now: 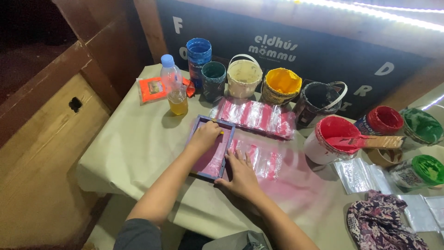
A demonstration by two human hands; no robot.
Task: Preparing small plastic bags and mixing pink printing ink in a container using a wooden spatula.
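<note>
A small purple-framed screen [213,147] lies flat on the paper-covered desk [138,143], and both hands keep it from shifting. The left hand [204,135] rests on the frame's far edge, fingers curled down over it; whether they pinch anything I cannot tell, though a speck of yellow shows just beside them. The right hand [241,173] lies flat against the frame's right side, fingers spread and pressed onto a clear plastic bag [261,159] with pink print, pinning it in place. Just beyond the frame, more printed bags [256,115] lie in a row, apparently set apart so wet ink stays untouched. Further beyond stand open paint tubs, among them a yellow tub [282,85]; to the frame's right a red tub [332,136] carries a wooden squeegee [370,141] across its rim, which keeps ink off the desk. What sits beneath the mesh is hidden, and the tubs far right are cut off.
</note>
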